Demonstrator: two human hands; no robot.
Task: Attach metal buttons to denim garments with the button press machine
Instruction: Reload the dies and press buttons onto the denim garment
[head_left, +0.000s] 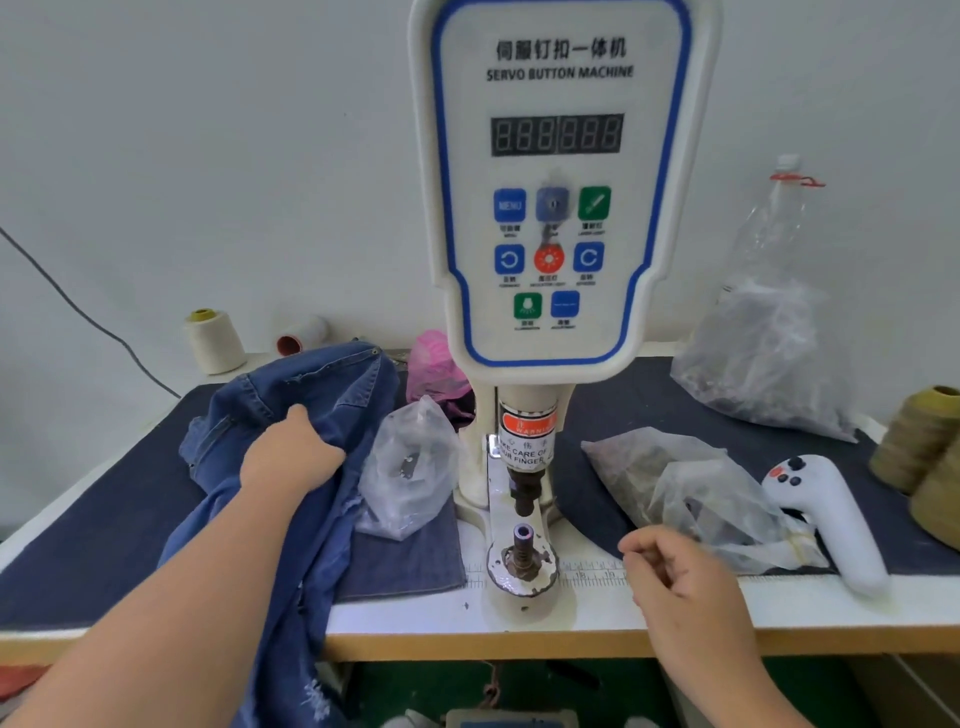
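The white servo button machine (558, 208) stands at the table's middle, its upper punch (523, 496) raised above the lower die (522, 538), which is bare. A blue denim garment (311, 395) lies bunched at the left and hangs over the front edge. My left hand (291, 452) lies on it and grips a fold of the cloth. My right hand (680, 577) hovers just right of the die with its fingers curled and fingertips pinched together; anything between them is hidden. Clear plastic bags of small metal parts sit left (410, 467) and right (691, 488) of the machine.
A dark cloth mat (104, 519) covers the table, with a ruler strip (597, 574) along the white front edge. A white handheld controller (831, 519) lies at the right. Thread cones stand at the back left (214, 340) and far right (919, 436). A larger bag (763, 353) and a pink bag (434, 366) sit behind.
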